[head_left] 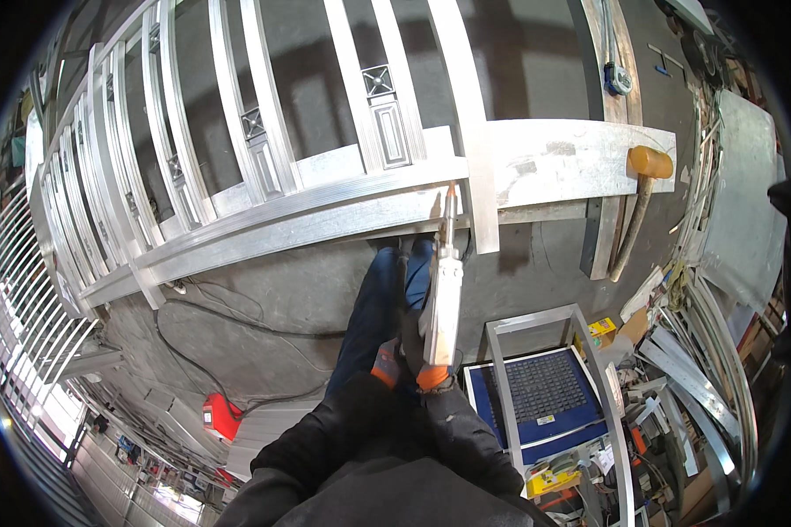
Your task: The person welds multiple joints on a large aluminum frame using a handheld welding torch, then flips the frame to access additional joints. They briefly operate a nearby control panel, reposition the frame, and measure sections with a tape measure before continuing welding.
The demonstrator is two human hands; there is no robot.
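Note:
A long white-and-silver welding gun points away from me, its copper-coloured tip close to the bottom rail of a silver metal railing, by an upright post. My right hand, in a dark glove with an orange cuff, is closed at the near end of the gun, which partly covers it. Just left of it is my left hand, in a grey-and-orange glove. Its fingers are hidden near the gun's underside, so I cannot see its hold. Decorative panels sit between the railing's bars.
A yellow-headed mallet rests at the right end of a flat metal plate. A tape measure lies farther off. Dark cables cross the floor at left. A metal frame stands over a blue crate at right, beside metal offcuts.

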